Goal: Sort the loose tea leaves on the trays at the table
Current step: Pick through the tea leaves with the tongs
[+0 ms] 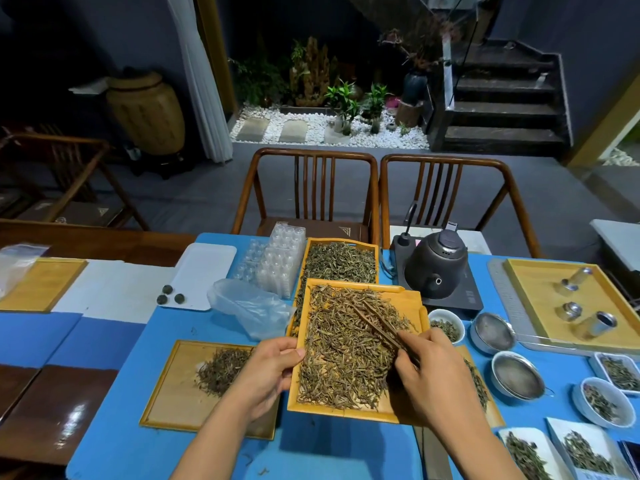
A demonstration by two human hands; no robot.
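A wooden tray (410,296) heaped with loose tea leaves (343,355) is lifted over the blue table. My left hand (268,374) grips its left edge, thumb on the rim. My right hand (434,372) holds wooden tweezers (375,322) whose tips lie in the leaves near the tray's middle. A second tray (175,400) at the left carries a small pile of leaves (223,370). A third leaf-filled tray (341,261) sits behind. Another tray (491,412) is partly hidden under my right hand.
A black kettle (436,268) on its base stands at the back right. Metal strainers (493,332), white bowls and dishes of leaves (604,403) crowd the right side. A plastic bag (251,306), clear plastic vial racks (280,261) and a white tray (204,271) lie left of centre. Two chairs (311,188) face me.
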